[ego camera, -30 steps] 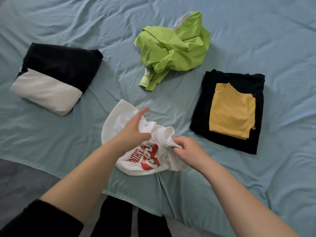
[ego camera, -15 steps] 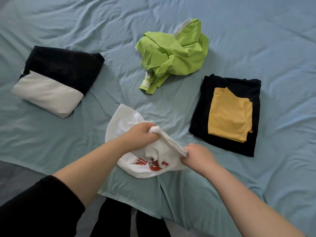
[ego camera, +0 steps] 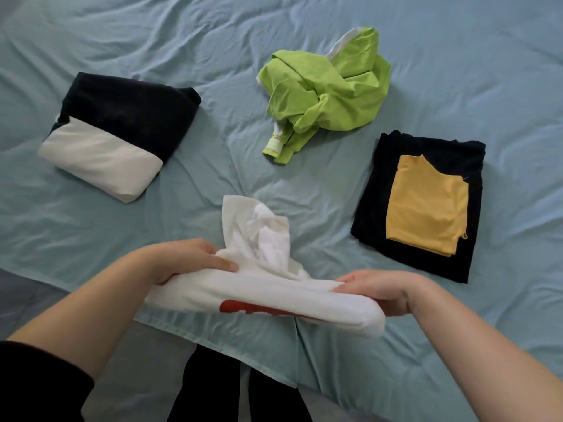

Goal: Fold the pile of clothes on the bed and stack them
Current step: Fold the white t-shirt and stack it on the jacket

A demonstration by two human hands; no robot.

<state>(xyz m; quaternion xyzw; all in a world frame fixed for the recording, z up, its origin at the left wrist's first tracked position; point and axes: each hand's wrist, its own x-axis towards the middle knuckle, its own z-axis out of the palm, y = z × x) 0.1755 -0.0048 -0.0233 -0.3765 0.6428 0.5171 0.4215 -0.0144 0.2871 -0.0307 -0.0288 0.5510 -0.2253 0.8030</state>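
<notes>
**White T-shirt, mid-fold.** We are looking at the white T-shirt [ego camera: 265, 300], which is hanging just above the near edge of the bed [ego camera: 91, 233] as a loose roll stretched between the two hands. The left hand [ego camera: 185, 260] is gripping one end with its fingers curled over the cloth. The right hand [ego camera: 387, 292] is pinching the other end with the thumb on top. Both hands are closed on the garment.

We are judging the shirt to be light, soft and quite limp: the middle is sagging, and a bunched flap is standing up behind the roll. It is offering no stiffness of its own, so we are recommending a hold at two corners of one edge — shoulders or hem — to let it fall flat.

Several things are staying out of view:
- The red print is showing only as a sliver.
- The collar and sleeves are lying buried in the bundle, so we are not telling which end is which.
- The right hand's fingers are passing under the cloth.

Toward the far middle of the bed the green garment [ego camera: 329, 95] is lying crumpled. At the right side, the yellow piece [ego camera: 426, 205] is resting on the folded black one [ego camera: 374, 214], and we cannot tell how many layers are lying beneath it.
</notes>
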